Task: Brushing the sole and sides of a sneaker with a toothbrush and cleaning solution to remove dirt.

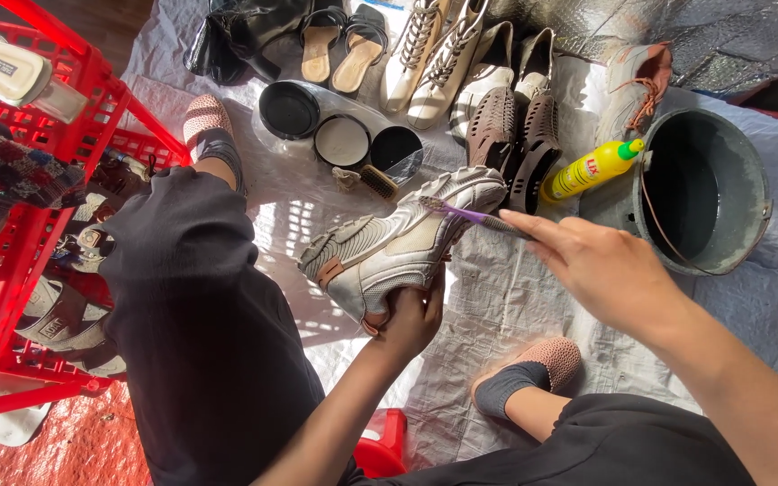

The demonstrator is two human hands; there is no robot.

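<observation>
Water, dark and shallow, seems to sit in the grey metal bucket (709, 193) just beyond the right fingers, with a yellow squeeze bottle with a green cap (590, 168) lying against its rim. A red plastic crate (20, 261), well away from the left fingers, holds sandals and other shoes. Three round black tins (342, 137) lie beyond the shoe, one showing pale paste inside.

The left hand (410, 315) comes up from below, its forearm slanting between the knees, fingers clamped around the heel of a worn silver-white sports shoe with a tan heel tab (398, 243), held sole up and off the plastic sheet (497, 306). The right hand (601, 265) reaches in from the right, palm down, fingers pinched together on a purple toothbrush (470, 215) whose bristle end touches the shoe's toe, just beyond the left fingers.
</observation>
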